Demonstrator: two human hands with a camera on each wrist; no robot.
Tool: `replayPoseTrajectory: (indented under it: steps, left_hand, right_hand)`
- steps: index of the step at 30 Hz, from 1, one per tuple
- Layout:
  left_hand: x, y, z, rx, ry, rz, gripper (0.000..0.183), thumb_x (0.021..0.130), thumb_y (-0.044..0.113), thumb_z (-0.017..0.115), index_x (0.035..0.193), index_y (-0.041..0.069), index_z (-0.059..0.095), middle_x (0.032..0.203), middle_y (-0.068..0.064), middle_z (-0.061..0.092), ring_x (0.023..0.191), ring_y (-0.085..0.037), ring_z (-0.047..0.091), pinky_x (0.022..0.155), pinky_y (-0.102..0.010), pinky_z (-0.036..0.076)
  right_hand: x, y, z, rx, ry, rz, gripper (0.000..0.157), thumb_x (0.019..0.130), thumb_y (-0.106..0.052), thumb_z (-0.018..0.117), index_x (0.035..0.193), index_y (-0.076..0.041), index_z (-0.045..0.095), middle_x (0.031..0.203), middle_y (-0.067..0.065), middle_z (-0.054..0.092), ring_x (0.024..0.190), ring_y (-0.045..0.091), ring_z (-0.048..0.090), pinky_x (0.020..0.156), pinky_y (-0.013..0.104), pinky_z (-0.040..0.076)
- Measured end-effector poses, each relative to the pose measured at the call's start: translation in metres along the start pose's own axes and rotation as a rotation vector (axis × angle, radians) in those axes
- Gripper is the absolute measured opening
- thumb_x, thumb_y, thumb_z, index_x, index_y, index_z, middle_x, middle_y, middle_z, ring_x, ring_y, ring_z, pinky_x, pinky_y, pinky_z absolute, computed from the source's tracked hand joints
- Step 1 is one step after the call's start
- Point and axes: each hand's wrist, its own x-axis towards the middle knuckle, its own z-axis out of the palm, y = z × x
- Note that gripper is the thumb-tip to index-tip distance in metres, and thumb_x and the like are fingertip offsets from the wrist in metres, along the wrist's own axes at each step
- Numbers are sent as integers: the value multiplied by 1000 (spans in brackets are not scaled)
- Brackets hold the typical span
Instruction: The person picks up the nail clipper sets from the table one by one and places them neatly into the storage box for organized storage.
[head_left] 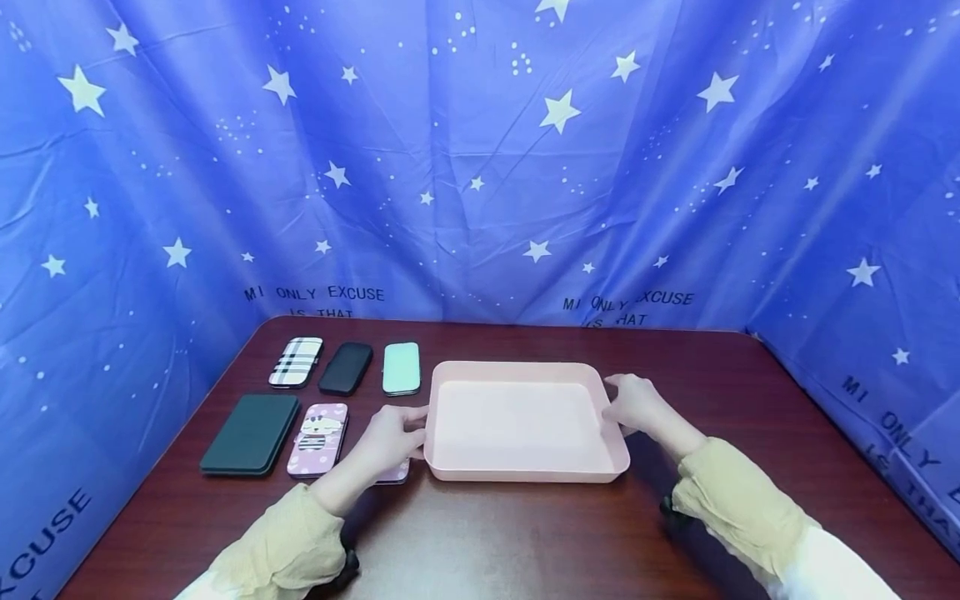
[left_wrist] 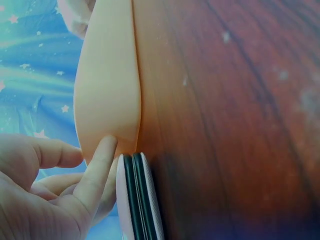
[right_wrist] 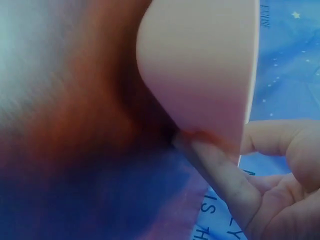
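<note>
A shallow pale pink tray [head_left: 525, 477] lies on the table between the two hands. My left hand [head_left: 390, 437] holds its left end; in the left wrist view one finger [left_wrist: 102, 160] lies straight against the outer wall, another at the rim. At the opposite end my right hand [head_left: 637, 404] grips the wall, one digit at the rim and a finger [right_wrist: 220, 170] low on the outside. Close under the left hand is a flat pink case [head_left: 393, 475], partly hidden; its dark layered edge [left_wrist: 137, 200] shows in the left wrist view.
Left of the tray, flat cases lie in two rows: plaid [head_left: 296, 362], black [head_left: 346, 368] and mint [head_left: 401, 367] behind, dark green [head_left: 250, 435] and pink cartoon-print [head_left: 318, 440] in front. A blue star-print curtain [head_left: 480, 225] hangs around the brown table [head_left: 540, 542].
</note>
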Motion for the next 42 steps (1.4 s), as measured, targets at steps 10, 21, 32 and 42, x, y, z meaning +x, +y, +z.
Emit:
replayPoseTrajectory:
  steps: [10, 21, 32, 42]
  left_hand:
    - [2, 1, 7, 109, 4, 75, 45, 82, -7, 49, 127, -8, 53, 104, -23, 68, 65, -19, 70, 58, -25, 56]
    - [3, 5, 7, 190, 41, 61, 44, 84, -5, 52, 127, -6, 55, 104, -20, 69, 61, -15, 69, 57, -23, 55]
    - [2, 3, 7, 220, 42, 121, 42, 82, -5, 51, 124, -9, 56, 103, -22, 68, 73, -18, 70, 59, -23, 56]
    - [0, 1, 5, 255, 80, 127, 39, 82, -5, 53, 121, -9, 58, 102, -23, 68, 71, -17, 70, 59, -22, 56]
  right_hand:
    - [34, 0, -18, 142, -180, 122, 61, 88, -14, 55, 133, 18, 31, 102, 33, 61, 56, 24, 66, 52, 40, 57]
    - [68, 11, -31, 34, -141, -169, 40, 87, -10, 64, 121, 9, 57, 73, 15, 67, 52, 18, 63, 51, 36, 56]
    - [77, 14, -14, -190, -67, -299, 18, 84, 0, 58, 98, 6, 68, 84, 20, 68, 47, 13, 60, 46, 27, 52]
    - [81, 12, 0, -343, 44, -453, 24, 75, 5, 56, 59, -10, 49, 54, -6, 31, 53, 12, 31, 52, 23, 28]
